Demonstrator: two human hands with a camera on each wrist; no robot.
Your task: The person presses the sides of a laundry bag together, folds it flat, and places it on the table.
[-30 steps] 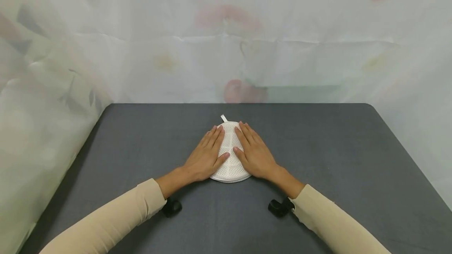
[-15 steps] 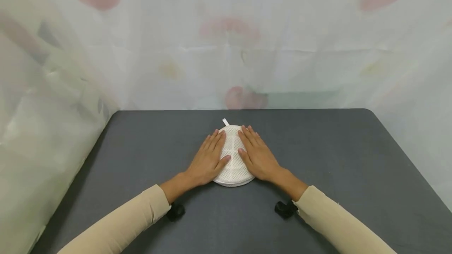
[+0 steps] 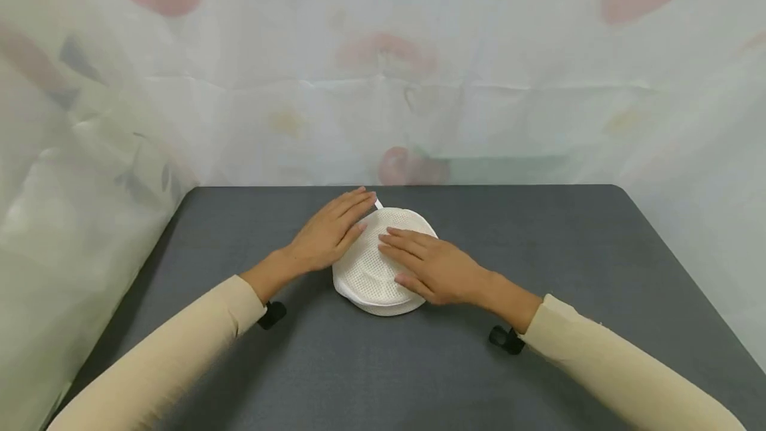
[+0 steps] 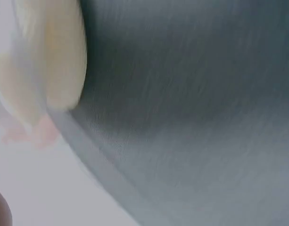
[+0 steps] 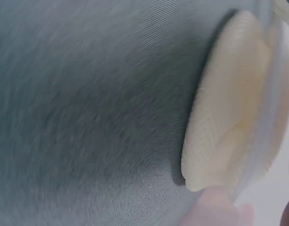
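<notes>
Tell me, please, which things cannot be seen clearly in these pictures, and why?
- Head view: parts of the white mesh pad lie under the left hand and right hand.
- Head view: the small white tab is too small to read, partly hidden by the left hand.
- Left wrist view: motion blur; the pad is cut off by the edge.
- Right wrist view: the pad is blurred and cut off at the right edge.

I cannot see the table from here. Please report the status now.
Both hands flat, fingers straight: left hand on far-left edge of white mesh pad, right hand across its top. Pad on grey table. Nothing obstructing.
</notes>
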